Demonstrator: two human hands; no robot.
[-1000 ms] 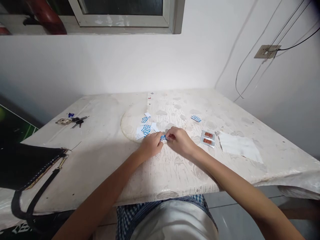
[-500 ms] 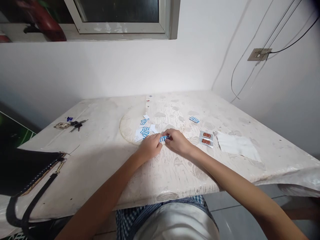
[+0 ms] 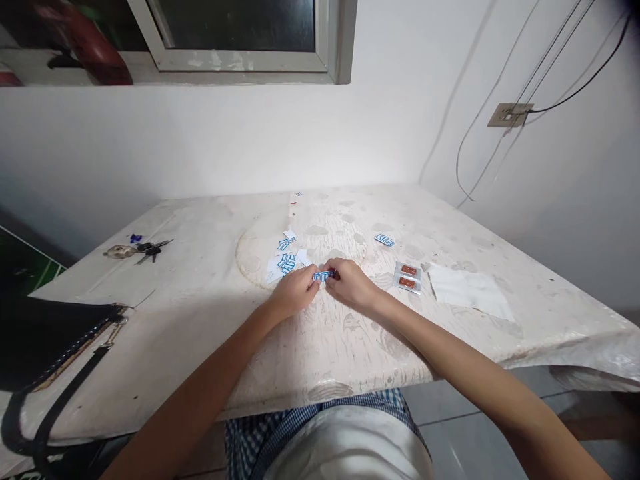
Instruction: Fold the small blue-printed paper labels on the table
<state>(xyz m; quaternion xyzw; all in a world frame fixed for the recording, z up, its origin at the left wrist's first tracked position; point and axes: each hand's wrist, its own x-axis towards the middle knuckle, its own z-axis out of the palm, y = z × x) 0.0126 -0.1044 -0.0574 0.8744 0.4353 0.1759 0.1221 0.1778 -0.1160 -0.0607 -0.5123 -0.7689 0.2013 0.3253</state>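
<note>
Between my two hands is a small white paper strip with blue printing (image 3: 323,275), pinched at both ends just above the table. The fingers of my left hand (image 3: 296,291) close on its left end. My right hand (image 3: 352,283) grips the right end, thumb and fingertips together. Just beyond my left hand lie several loose paper pieces (image 3: 287,262), white and blue-printed. A similar blue-printed strip (image 3: 385,240) rests farther back on the right. To the right of my right hand sits a silver blister pack (image 3: 407,277) with two reddish-brown pieces in it.
A white cloth or tissue (image 3: 470,292) lies to the right on the covered table (image 3: 310,360). Keys (image 3: 150,249) rest at the left, beyond a black bag (image 3: 55,340) with a strap. A window (image 3: 240,33) and a wall socket (image 3: 510,115) are behind.
Both hands keep hold of the printed strip, with little movement. The whole view has shifted slightly, so things on the table appear a bit farther left.
</note>
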